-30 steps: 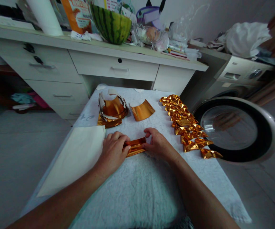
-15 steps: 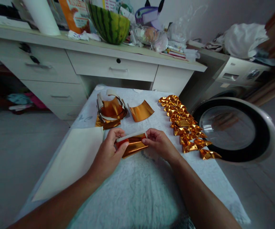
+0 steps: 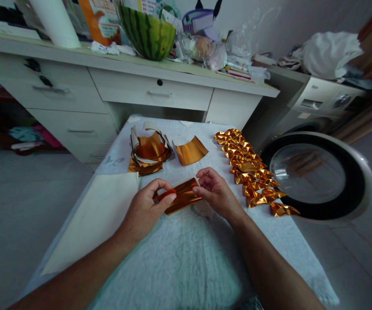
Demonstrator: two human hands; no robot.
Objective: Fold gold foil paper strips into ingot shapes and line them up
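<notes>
Between my two hands is a sheet of gold foil paper [image 3: 184,196], its far edge showing a thin pale strip. My left hand [image 3: 152,200] pinches its left end, thumb on top. At the right end, the thumb and fingers of my right hand [image 3: 212,189] close on the corner. Just beyond lies a curved loose gold foil sheet [image 3: 191,150]. Left of that, a curled stack of gold foil papers [image 3: 150,148] shows pale undersides. Folded gold foil pieces [image 3: 247,165] lie in an overlapping column on the right.
A cream paper sheet [image 3: 92,215] lies along the left side of the cloth-covered table [image 3: 173,262]. Behind stands a white drawer cabinet [image 3: 153,88] with a cut watermelon [image 3: 147,32] on top. The washing machine's open door [image 3: 318,176] sits beside the table's right edge.
The far edge of the held foil paper has turned over, so its pale strip looks thinner and more gold shows. My right fingers have lifted slightly and spread a little.
</notes>
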